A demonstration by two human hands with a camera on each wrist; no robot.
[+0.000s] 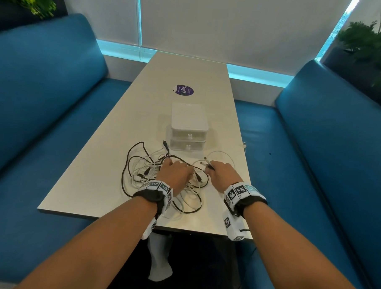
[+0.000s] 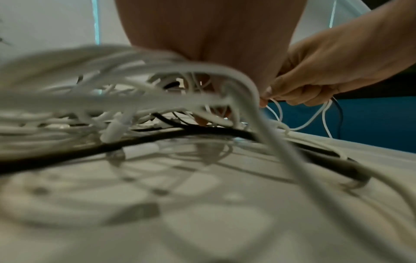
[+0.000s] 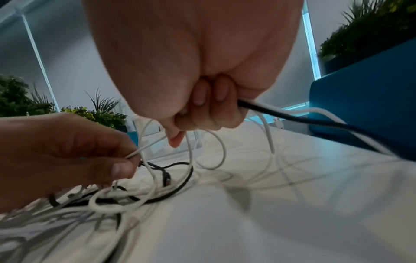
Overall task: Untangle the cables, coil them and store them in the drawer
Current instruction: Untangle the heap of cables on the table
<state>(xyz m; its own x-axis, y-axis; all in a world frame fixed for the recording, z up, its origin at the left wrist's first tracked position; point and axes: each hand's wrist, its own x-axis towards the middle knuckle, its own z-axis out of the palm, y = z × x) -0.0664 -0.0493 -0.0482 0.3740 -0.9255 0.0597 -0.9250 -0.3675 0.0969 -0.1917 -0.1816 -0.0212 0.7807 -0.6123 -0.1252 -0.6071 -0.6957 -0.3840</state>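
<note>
Gripping black and white cables (image 3: pixel 281 113), your right hand (image 1: pixel 222 174) trails them rightward; your left hand (image 1: pixel 175 173) pinches a white strand (image 3: pixel 148 146) over the tangle (image 1: pixel 144 170) on the worktop (image 1: pixel 188 74).

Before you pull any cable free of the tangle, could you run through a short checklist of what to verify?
1. Right hand grips a black cable and a white cable: ok.
2. Left hand pinches a thin white cable: ok.
3. Cables separated: not ok, the pile is knotted on the table.
4. Drawers of the drawer unit open for storing: not ok, both look closed.
5. Which plug belongs to the pinched cable: cannot tell.
</note>
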